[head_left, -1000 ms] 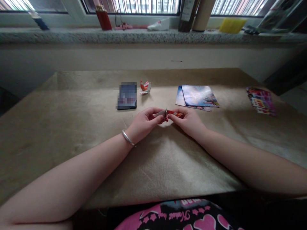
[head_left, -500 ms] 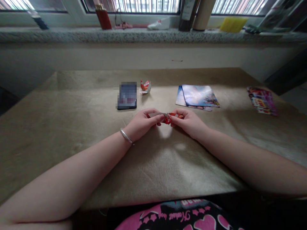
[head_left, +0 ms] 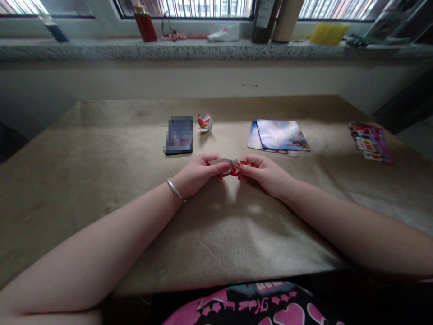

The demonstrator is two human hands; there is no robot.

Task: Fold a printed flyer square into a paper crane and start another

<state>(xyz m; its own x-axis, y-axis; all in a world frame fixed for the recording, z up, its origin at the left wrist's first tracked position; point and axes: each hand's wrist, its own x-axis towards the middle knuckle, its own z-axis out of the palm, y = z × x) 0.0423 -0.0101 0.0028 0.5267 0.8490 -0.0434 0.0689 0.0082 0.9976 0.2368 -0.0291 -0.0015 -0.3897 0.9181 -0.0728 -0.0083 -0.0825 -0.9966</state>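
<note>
Pinching a small red-and-grey paper piece [head_left: 234, 171] from both sides, left grip [head_left: 204, 171] and right grip [head_left: 262, 171] are clamped on it above the worktop [head_left: 216, 239], nearer than the folded paper shape [head_left: 204, 123], apparently mid-shaping, so the next move likely calls for light, even fingertip pressure.

More red on the folded paper [head_left: 235, 171] now shows between the hands [head_left: 202, 172] [head_left: 267, 174].

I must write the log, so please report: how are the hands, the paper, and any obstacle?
Left hand and right hand both gripping partly red paper. Paper partly hidden, exact shape unclear. Picture cards lie just beyond; nothing seen blocking.
</note>
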